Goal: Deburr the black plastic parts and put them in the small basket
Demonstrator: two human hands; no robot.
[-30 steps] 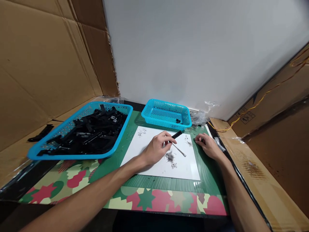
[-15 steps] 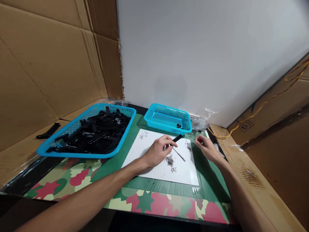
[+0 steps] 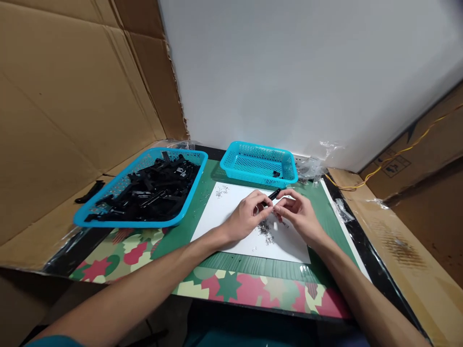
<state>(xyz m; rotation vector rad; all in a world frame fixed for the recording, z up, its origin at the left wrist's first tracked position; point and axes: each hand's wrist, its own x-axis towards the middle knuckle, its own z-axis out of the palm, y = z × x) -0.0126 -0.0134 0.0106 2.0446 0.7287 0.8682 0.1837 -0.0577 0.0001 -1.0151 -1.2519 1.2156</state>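
Note:
My left hand [image 3: 249, 215] is over the white sheet [image 3: 224, 219], thumb and forefinger closed in a pinch. My right hand [image 3: 299, 215] comes in from the other side, also pinched, its fingertips meeting those of my left hand. What lies between the fingertips is too small to make out. Just beyond my fingers shows a slim black piece [image 3: 275, 193], partly hidden by my hands. The end of a thin metal rod [image 3: 285, 223] shows below my right fingers. A heap of tiny silvery metal bits [image 3: 266, 233] is on the sheet beneath my hands.
A large blue basket [image 3: 81, 219] full of black parts stands left. The smaller blue basket [image 3: 231, 172] at the back holds a small black part [image 3: 276, 174]. More metal bits [image 3: 222, 191] lie at the sheet's far left corner. Cardboard walls flank the table.
My right hand has moved left from beside the sheet to meet my left hand. The view has shifted slightly; the baskets and the black piece stay where they were.

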